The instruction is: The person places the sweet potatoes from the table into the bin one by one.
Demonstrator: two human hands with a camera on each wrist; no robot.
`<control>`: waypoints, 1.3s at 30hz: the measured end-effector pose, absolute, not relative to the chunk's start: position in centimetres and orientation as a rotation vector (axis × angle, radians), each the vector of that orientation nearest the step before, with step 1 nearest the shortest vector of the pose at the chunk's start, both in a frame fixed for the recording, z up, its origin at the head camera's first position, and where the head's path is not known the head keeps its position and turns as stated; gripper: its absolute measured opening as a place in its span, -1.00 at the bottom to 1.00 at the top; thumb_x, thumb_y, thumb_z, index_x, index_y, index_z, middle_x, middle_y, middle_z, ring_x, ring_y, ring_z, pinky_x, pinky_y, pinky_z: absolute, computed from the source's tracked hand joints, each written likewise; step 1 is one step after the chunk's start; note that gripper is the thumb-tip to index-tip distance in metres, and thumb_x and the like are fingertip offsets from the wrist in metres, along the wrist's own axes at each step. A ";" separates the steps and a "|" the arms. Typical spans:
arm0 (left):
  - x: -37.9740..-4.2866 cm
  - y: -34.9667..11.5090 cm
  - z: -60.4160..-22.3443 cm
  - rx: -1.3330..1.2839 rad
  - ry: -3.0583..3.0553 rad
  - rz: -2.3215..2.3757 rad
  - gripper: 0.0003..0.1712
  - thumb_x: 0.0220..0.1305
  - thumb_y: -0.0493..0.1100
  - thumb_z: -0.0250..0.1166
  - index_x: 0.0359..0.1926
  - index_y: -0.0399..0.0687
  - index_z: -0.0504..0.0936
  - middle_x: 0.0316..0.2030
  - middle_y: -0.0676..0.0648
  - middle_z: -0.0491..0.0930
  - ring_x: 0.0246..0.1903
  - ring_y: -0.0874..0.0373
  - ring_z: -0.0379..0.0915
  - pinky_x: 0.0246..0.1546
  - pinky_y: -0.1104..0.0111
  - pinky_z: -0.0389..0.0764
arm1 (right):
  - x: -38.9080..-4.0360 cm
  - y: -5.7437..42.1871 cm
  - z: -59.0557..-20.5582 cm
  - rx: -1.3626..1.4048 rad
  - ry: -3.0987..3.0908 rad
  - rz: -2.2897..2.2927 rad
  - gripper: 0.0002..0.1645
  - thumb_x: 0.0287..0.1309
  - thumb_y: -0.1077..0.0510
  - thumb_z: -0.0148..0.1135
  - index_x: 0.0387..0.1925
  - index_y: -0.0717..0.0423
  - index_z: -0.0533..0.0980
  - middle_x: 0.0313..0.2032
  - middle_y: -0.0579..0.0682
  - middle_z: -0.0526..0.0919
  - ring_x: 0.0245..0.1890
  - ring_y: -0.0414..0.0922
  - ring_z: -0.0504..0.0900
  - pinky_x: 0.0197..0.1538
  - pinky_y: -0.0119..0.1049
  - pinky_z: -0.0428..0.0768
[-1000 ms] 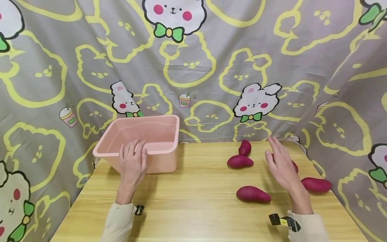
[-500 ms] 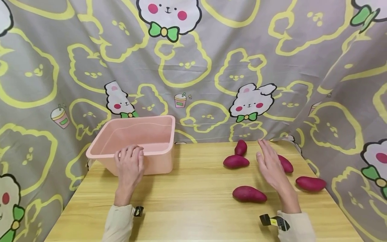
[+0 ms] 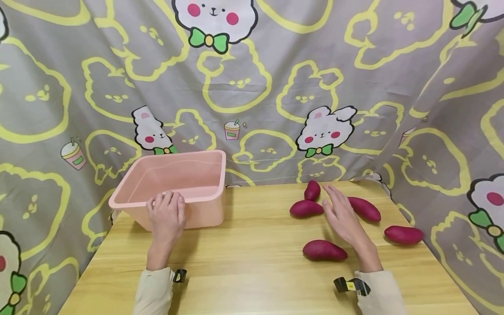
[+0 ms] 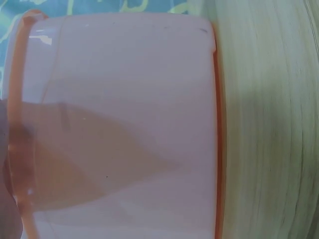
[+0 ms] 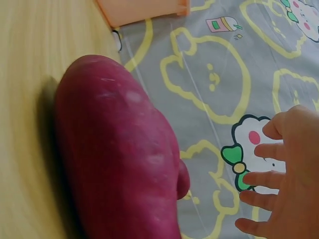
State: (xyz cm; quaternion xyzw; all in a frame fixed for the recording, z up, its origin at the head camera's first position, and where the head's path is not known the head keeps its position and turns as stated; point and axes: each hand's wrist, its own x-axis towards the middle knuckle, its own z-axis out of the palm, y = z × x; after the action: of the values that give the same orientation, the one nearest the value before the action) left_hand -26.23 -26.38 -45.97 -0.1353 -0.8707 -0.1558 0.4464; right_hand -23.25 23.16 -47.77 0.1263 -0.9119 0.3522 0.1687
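My left hand grips the near rim of a pink plastic bin, its fingers curled over the edge. Only a sliver of that hand shows in the left wrist view, beside the bin's rim. My right hand reaches over the table with fingers spread and fairly straight, holding nothing. Just left of it lies a purple sweet potato, touching or nearly touching another sweet potato behind. A third sweet potato lies right of the hand. One sweet potato looms large in the right wrist view.
Another sweet potato lies nearer on the wooden table, and one more sweet potato rests near the right edge. A patterned grey curtain hangs along the back and sides. The bin's visible inside holds nothing.
My right hand has moved left, from over the right-hand sweet potato toward the pair at the back. My left fingers have curled further over the bin's rim. The head view has shifted slightly.
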 end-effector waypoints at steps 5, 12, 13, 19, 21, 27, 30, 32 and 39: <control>-25.9 -26.6 -45.7 -0.338 -2.192 -0.377 -0.55 0.57 0.00 -0.18 -0.31 -0.19 0.49 -0.28 -0.27 0.56 -0.17 -0.31 0.40 0.07 -0.21 0.25 | -23.5 22.5 -48.0 0.409 -2.585 0.993 -0.37 0.57 0.06 -0.08 0.54 0.16 0.19 0.49 0.33 0.19 0.48 0.37 0.11 0.41 0.42 0.00; -26.1 -26.4 -45.7 -0.331 -2.204 -0.368 -0.53 0.58 0.01 -0.21 -0.32 -0.19 0.47 -0.31 -0.26 0.54 -0.21 -0.30 0.39 0.03 -0.19 0.28 | -24.0 22.1 -47.9 0.450 -2.614 0.958 -0.39 0.58 0.00 -0.04 0.52 0.11 0.26 0.47 0.28 0.25 0.43 0.32 0.20 0.35 0.37 0.17; -26.2 -26.3 -45.7 -0.330 -2.200 -0.365 -0.53 0.57 0.00 -0.21 -0.33 -0.18 0.47 -0.31 -0.26 0.54 -0.22 -0.30 0.39 0.02 -0.19 0.28 | -24.1 22.1 -47.9 0.455 -2.624 0.956 -0.39 0.58 -0.01 -0.04 0.51 0.10 0.27 0.47 0.27 0.25 0.43 0.32 0.20 0.35 0.37 0.17; -26.7 -25.9 -45.4 -0.350 -2.182 -0.391 -0.55 0.57 -0.01 -0.19 -0.33 -0.17 0.47 -0.32 -0.24 0.52 -0.24 -0.28 0.37 0.01 -0.16 0.26 | -24.9 22.3 -47.3 0.531 -2.659 0.979 -0.40 0.55 0.04 0.05 0.49 0.12 0.29 0.44 0.26 0.29 0.44 0.31 0.20 0.37 0.36 0.17; -26.9 -25.8 -45.3 -0.355 -2.184 -0.393 -0.55 0.57 -0.01 -0.19 -0.33 -0.17 0.48 -0.32 -0.23 0.52 -0.23 -0.28 0.37 0.02 -0.17 0.25 | -25.1 22.5 -47.2 0.551 -2.666 0.985 -0.40 0.53 0.07 0.08 0.48 0.14 0.30 0.42 0.26 0.32 0.44 0.30 0.21 0.36 0.36 0.17; -26.7 -25.9 -45.4 -0.332 -2.175 -0.392 -0.54 0.55 -0.01 -0.19 -0.35 -0.17 0.49 -0.33 -0.24 0.54 -0.24 -0.27 0.37 0.02 -0.17 0.26 | -25.7 22.7 -47.3 0.613 -2.701 0.949 -0.40 0.47 0.13 0.16 0.44 0.18 0.33 0.35 0.26 0.40 0.36 0.29 0.29 0.34 0.33 0.22; -26.6 -26.0 -45.6 -0.329 -2.180 -0.388 -0.54 0.56 0.00 -0.19 -0.33 -0.18 0.50 -0.32 -0.24 0.54 -0.25 -0.26 0.37 0.03 -0.17 0.26 | -25.9 22.6 -47.5 0.643 -2.702 0.929 -0.42 0.44 0.17 0.20 0.41 0.20 0.36 0.30 0.27 0.44 0.31 0.29 0.34 0.30 0.32 0.27; -26.6 -26.0 -45.6 -0.333 -2.185 -0.389 -0.54 0.56 -0.01 -0.19 -0.32 -0.18 0.51 -0.32 -0.24 0.54 -0.25 -0.26 0.37 0.03 -0.17 0.26 | -26.0 22.5 -47.7 0.655 -2.700 0.912 -0.42 0.40 0.19 0.24 0.39 0.21 0.39 0.27 0.27 0.46 0.28 0.29 0.37 0.28 0.31 0.31; -26.3 -26.3 -45.7 -0.334 -2.185 -0.394 -0.54 0.55 -0.02 -0.19 -0.33 -0.18 0.51 -0.34 -0.23 0.52 -0.25 -0.26 0.36 0.03 -0.17 0.24 | -27.0 21.8 -48.2 0.723 -2.725 0.810 -0.40 0.31 0.19 0.34 0.32 0.27 0.46 0.24 0.33 0.47 0.21 0.31 0.43 0.24 0.29 0.37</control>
State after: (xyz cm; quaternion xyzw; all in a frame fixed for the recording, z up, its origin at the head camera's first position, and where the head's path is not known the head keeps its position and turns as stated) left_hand -26.32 -26.27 -45.71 -0.1342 -0.8770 -0.1580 0.4335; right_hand -26.99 21.82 -48.19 0.2452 -0.9240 0.2745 0.1039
